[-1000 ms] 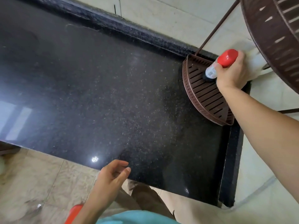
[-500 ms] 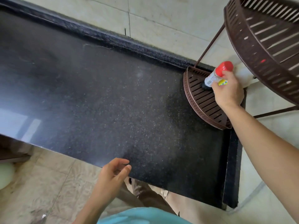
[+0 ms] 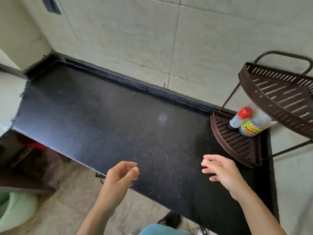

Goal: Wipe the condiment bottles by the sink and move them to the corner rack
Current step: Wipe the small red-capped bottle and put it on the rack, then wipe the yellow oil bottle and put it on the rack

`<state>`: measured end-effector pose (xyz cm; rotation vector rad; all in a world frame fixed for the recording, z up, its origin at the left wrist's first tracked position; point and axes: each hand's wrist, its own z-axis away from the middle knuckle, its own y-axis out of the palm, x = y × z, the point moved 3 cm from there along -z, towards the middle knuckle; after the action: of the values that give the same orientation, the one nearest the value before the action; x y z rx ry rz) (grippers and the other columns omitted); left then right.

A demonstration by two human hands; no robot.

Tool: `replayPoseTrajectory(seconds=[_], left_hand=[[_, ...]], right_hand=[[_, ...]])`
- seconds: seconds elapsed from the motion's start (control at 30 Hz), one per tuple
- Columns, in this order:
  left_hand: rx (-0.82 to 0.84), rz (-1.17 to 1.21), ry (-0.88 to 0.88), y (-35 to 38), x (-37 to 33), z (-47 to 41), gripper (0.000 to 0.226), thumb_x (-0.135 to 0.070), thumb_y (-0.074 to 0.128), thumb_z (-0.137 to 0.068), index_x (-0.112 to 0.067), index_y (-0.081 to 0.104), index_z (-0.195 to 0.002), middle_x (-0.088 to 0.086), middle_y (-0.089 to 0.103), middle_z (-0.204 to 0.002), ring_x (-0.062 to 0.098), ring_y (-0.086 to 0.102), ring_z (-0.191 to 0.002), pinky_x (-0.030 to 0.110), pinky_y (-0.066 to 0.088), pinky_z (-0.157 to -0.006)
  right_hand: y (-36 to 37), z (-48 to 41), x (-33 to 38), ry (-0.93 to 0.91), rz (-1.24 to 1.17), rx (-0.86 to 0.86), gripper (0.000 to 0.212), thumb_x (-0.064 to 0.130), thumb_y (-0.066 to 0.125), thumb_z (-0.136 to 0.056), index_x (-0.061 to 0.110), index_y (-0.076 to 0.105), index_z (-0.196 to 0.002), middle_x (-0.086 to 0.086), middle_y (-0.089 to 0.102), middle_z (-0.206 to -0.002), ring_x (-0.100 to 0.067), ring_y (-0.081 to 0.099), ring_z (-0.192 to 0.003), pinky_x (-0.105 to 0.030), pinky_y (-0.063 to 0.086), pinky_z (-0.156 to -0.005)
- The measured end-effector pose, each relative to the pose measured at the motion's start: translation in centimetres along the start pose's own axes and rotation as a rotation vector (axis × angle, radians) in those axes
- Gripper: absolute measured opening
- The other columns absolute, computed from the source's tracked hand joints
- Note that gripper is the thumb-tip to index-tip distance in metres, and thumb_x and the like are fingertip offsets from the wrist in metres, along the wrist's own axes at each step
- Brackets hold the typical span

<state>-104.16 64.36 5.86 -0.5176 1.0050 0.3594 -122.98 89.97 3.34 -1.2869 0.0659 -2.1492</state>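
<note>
With both my hands empty above the near edge, the black stone counter (image 3: 118,119) stretches bare from the left wall to the right corner, where the brown slotted corner rack (image 3: 237,145) stands against the tiled wall (image 3: 135,39). Its upper shelf (image 3: 279,97) holds nothing that I can see; its lower shelf carries the condiment bottles, side by side at the far end and apparently touching. Larger of the two, the bottle with the yellow label (image 3: 252,128) shows dark sauce at its base and a pale upper part, half hidden under the upper shelf. Just left of it stands the small red-capped bottle (image 3: 239,119), upright, white-labelled, dark at the bottom. My right hand (image 3: 221,172) hovers near the rack's near tip, fingers spread wide and holding nothing; my left hand (image 3: 120,173) hangs over the counter's near edge, fingers loosely curled, also holding nothing. No cloth or sink is in view. Both bottles look light and rigid, likely smooth and a little slippery, and I cannot tell glass from plastic; I judge each is best taken around the body just below the cap, with room for fingers only from the near and left sides
</note>
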Motion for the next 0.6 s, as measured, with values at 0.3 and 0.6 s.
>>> replayPoseTrajectory(seconds=[0.3, 0.6], left_hand=[[-0.275, 0.13, 0.06, -13.5, 2.9, 6.5, 0.007, -0.013, 0.065, -0.089, -0.016, 0.071, -0.092, 0.01, 0.075, -0.078, 0.017, 0.069, -0.072, 0.035, 0.051, -0.071], [-0.725, 0.316, -0.033, -27.1, 12.2, 17.1, 0.011, -0.002, 0.062, -0.089, -0.011, 0.069, -0.087, 0.012, 0.075, -0.071, 0.023, 0.066, -0.069, 0.034, 0.048, -0.061]], right_hand=[[14.4, 7.9, 7.5, -0.194, -0.017, 0.256, 0.015, 0.019, 0.064, -0.09, 0.021, 0.07, -0.104, -0.001, 0.076, -0.093, -0.014, 0.074, -0.079, -0.029, 0.054, -0.062], [29.6, 13.3, 12.5, -0.374, 0.184, 0.573, 0.013, 0.016, 0.066, -0.089, 0.02, 0.069, -0.101, -0.002, 0.075, -0.089, -0.016, 0.072, -0.078, -0.027, 0.052, -0.058]])
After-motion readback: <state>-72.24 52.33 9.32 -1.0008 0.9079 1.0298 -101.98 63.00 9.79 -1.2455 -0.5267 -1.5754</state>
